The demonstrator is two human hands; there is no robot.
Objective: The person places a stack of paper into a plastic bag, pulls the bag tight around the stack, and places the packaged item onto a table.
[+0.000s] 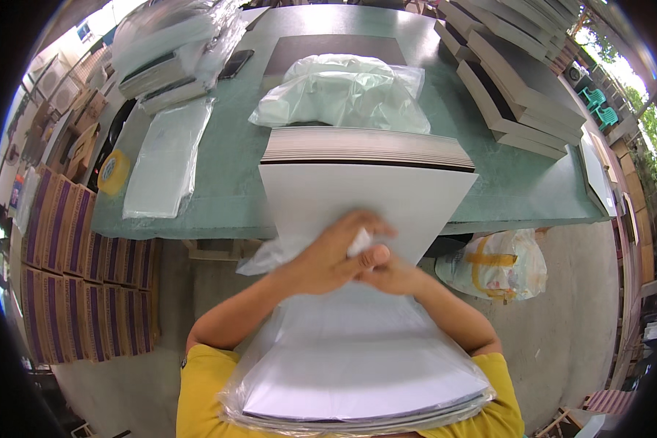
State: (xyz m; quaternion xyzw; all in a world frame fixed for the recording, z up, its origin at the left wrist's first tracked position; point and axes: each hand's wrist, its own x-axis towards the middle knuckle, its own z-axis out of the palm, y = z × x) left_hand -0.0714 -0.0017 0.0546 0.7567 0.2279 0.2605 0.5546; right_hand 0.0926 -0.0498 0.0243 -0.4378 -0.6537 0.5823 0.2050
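Observation:
My left hand (332, 255) and my right hand (394, 274) overlap in front of a thick stack of white boards (306, 193) at the table's near edge. The left fingers reach rightward, blurred at their tips, and a small white crumpled scrap (359, 242) shows between them and the thumb. Most of the right fingers are hidden behind the left hand. Below the hands, a stack of white sheets in a clear plastic bag (365, 365) rests against my body. Loose clear plastic (266, 259) sticks out beside my left wrist.
The green table (230, 175) carries a heap of plastic bags (343, 91), flat plastic packets (168, 157), yellow tape (113, 173), a dark phone (236, 64) and stacked grey boxes (522, 80). Brown cartons (87, 314) stand at left; a stuffed bag (500, 264) is under the table's right.

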